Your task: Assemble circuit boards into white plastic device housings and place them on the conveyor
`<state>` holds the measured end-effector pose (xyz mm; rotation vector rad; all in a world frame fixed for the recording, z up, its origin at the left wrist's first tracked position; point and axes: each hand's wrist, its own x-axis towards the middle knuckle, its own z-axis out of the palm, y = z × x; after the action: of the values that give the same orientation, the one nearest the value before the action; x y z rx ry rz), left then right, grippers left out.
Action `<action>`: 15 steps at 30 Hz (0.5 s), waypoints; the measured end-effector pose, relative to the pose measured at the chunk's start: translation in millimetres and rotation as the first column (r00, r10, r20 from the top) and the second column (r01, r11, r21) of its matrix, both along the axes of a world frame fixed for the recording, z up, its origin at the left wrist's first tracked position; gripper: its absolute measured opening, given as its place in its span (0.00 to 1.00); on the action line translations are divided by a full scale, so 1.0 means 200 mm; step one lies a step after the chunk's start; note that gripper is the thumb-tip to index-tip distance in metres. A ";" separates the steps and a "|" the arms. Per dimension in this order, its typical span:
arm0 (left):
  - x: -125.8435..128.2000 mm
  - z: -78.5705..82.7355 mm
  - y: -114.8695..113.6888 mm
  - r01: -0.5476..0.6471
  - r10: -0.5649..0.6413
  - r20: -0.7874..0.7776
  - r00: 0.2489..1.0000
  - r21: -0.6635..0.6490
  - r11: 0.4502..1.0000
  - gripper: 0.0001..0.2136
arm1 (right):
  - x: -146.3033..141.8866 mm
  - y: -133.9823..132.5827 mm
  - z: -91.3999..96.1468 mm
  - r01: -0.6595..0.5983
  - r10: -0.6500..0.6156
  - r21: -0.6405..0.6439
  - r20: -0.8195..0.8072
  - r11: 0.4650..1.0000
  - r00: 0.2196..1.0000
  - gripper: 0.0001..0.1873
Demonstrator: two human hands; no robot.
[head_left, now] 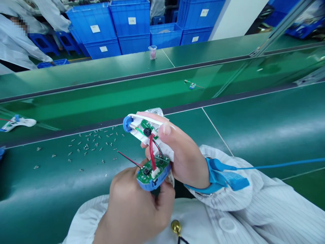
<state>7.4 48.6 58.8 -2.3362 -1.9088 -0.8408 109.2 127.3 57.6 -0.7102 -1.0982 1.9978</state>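
In the middle of the head view, my right hand (186,152) grips a white plastic housing half (166,149) of a handheld device, thumb on its rim. A blue round part (128,124) sits at the housing's far end, and a small green board with a black component lies inside. Below it, my left hand (137,203) is closed on a blue-edged circuit board (153,173). Red and dark wires (151,152) link the board to the housing. One loose red-and-black wire pair (129,159) sticks out to the left. My left fingertips are partly hidden beneath the board.
Many small metal parts (87,145) lie scattered on the green bench. On the green belt behind are a white housing (21,123) and another small board (192,85). A clear cup (152,53) stands beyond. A blue wrist-strap cord (279,165) runs right. Blue crates (132,20) and co-workers' white sleeves are behind.
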 end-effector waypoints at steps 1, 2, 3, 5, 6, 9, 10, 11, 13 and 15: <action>0.00 0.00 0.00 0.001 -0.001 -0.007 1.000 0.007 1.000 0.10 | 0.00 0.00 0.00 0.005 -0.005 -0.005 -0.002 1.000 1.000 0.28; 0.00 0.00 0.00 0.000 0.000 -0.013 1.000 0.013 1.000 0.10 | 0.00 0.00 0.00 0.010 -0.010 -0.011 -0.002 1.000 1.000 0.28; 0.00 0.00 0.00 0.000 0.000 -0.020 1.000 0.018 1.000 0.11 | 0.00 0.00 0.00 0.013 -0.013 -0.015 -0.002 1.000 1.000 0.27; 0.00 0.00 0.00 0.004 -0.003 -0.032 0.999 0.030 1.000 0.09 | 0.00 -0.01 0.00 0.016 -0.016 -0.015 -0.002 1.000 1.000 0.27; 0.01 0.00 0.00 0.005 -0.004 -0.036 0.999 0.035 0.999 0.09 | 0.00 -0.01 -0.01 0.020 -0.020 -0.015 -0.001 1.000 1.000 0.27; 0.01 0.00 0.01 0.000 0.002 -0.045 0.999 0.043 0.999 0.08 | 0.01 -0.01 -0.01 0.023 -0.023 -0.016 -0.001 1.000 1.000 0.26; 0.01 0.00 0.01 -0.003 0.006 -0.049 0.999 0.046 0.999 0.08 | 0.01 -0.01 -0.01 0.022 -0.022 -0.015 -0.001 1.000 1.000 0.26; 0.01 0.00 0.01 -0.004 0.007 -0.054 0.999 0.048 0.999 0.08 | 0.01 -0.01 -0.01 0.021 -0.021 -0.012 -0.001 1.000 1.000 0.26; 0.02 0.00 0.00 -0.008 0.011 -0.060 0.998 0.048 0.999 0.08 | 0.00 -0.01 -0.01 0.029 -0.029 -0.003 0.000 1.000 1.000 0.25; 0.02 0.00 0.00 -0.006 0.009 -0.063 0.998 0.040 0.999 0.09 | 0.00 -0.01 -0.01 0.038 -0.038 -0.001 0.005 0.999 0.999 0.25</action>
<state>11.1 49.5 58.3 -2.3025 -1.8578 -0.7870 109.5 125.5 55.8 -0.7317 -1.0790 1.9658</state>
